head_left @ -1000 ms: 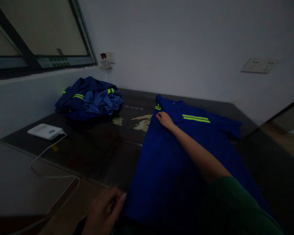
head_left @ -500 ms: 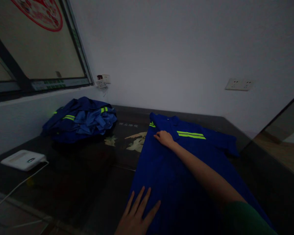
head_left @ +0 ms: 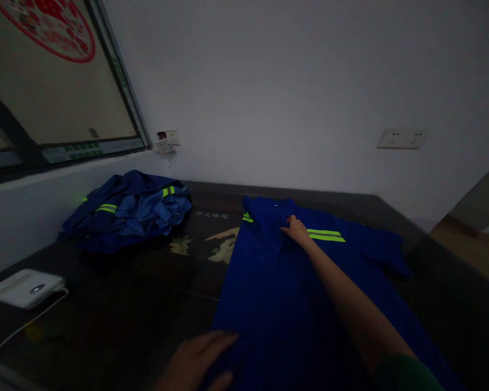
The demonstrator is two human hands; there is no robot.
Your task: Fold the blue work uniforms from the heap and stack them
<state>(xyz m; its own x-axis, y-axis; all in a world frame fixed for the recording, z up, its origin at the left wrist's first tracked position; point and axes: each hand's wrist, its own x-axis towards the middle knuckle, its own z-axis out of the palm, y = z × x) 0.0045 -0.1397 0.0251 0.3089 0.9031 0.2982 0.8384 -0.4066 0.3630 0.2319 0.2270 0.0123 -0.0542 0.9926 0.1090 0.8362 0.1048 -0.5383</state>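
Observation:
A blue work shirt [head_left: 261, 293] with yellow-green and grey reflective stripes lies spread on the dark table, its collar toward the wall. My right hand [head_left: 298, 232] is at the upper chest, beside the stripe, with thumb and fingers closed on the cloth of the front. Lower down, at the shirt's left edge, my left hand [head_left: 198, 355] is slightly blurred; its fingers are stretched out and the thumb stands apart. It holds nothing that I can see. One sleeve spreads to the right, while the left side of the shirt forms a fairly straight edge.
A heap of blue clothes [head_left: 126, 212] with similar stripes lies at the table's back left. Nearer, a white box-shaped device [head_left: 26, 288] trails a white cable [head_left: 22, 328]. The dark table [head_left: 146, 293] meets the wall behind, where wall sockets [head_left: 402, 138] are mounted.
My right hand has moved right across the chest and closed on the cloth. My left hand has shifted left and toward me, with its fingers less spread. The view has shifted slightly.

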